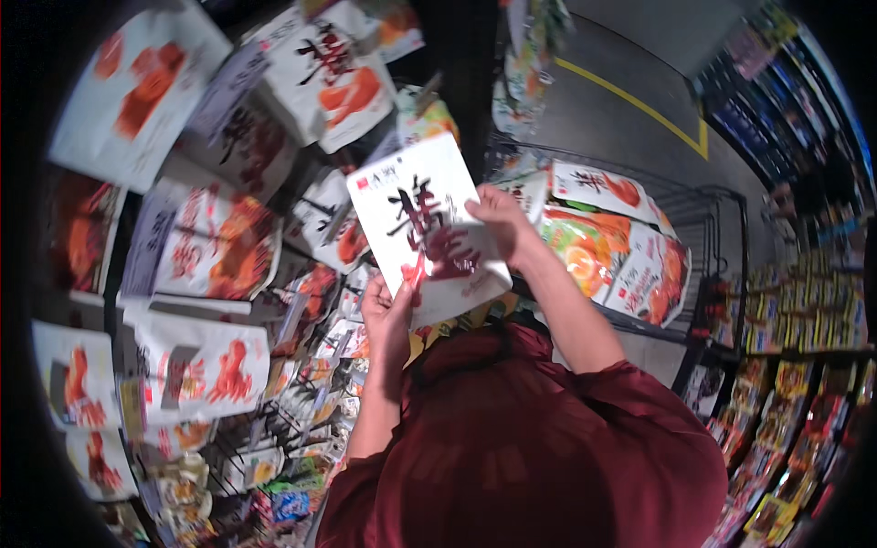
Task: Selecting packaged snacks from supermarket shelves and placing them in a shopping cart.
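Observation:
Between my hands is a white food pouch (428,226) with dark brush-style lettering and a picture of brown meat. Its printed face is turned up towards me, tilted a little. My left hand (387,308) grips the lower left edge, thumb on the front. On the upper right edge, my right hand (503,222) holds it, thumb on the front and fingers behind. A similar white pouch (596,185) lies in a black wire shopping cart (712,205) to the right, beside an orange-and-green pouch (582,253) and a white-and-red one (647,277).
On the left, a display rack carries several hanging pouches (219,240) on metal hooks with price tags (147,240). Shelves of small packets (788,425) stand at the lower right. Beyond the cart is grey floor with a yellow line (630,103). A person's arm (781,202) shows at the far right.

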`<state>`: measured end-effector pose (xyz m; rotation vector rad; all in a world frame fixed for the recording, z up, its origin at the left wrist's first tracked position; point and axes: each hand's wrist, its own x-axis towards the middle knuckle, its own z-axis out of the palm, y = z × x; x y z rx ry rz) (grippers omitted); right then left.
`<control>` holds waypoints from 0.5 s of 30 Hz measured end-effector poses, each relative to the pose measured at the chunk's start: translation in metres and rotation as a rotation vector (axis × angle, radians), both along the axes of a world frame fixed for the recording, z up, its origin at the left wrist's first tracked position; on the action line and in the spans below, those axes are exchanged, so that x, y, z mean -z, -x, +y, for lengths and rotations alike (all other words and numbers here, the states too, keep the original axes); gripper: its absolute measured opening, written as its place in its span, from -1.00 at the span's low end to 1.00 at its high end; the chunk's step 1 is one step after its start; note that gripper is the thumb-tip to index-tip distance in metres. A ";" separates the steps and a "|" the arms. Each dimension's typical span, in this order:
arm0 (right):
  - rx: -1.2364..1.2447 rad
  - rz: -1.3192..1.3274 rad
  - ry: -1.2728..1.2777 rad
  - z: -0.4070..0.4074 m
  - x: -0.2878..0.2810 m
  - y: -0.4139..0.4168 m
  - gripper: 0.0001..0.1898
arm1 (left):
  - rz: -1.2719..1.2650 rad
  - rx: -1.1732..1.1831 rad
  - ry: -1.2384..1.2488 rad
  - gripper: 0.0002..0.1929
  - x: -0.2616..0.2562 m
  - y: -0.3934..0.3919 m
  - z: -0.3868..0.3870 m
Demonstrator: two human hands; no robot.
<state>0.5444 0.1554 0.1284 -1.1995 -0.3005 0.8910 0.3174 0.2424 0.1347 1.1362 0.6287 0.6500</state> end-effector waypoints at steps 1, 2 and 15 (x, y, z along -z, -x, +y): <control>0.058 0.140 0.074 -0.019 0.014 0.010 -0.90 | 0.008 0.031 0.010 -0.82 0.017 -0.003 -0.002; 0.083 0.000 0.100 -0.036 0.042 0.013 -0.90 | 0.111 0.136 0.019 -0.83 0.035 -0.006 -0.005; 0.541 0.039 0.143 -0.150 0.105 -0.029 -0.76 | 0.261 0.524 -0.139 -0.79 0.103 -0.122 -0.047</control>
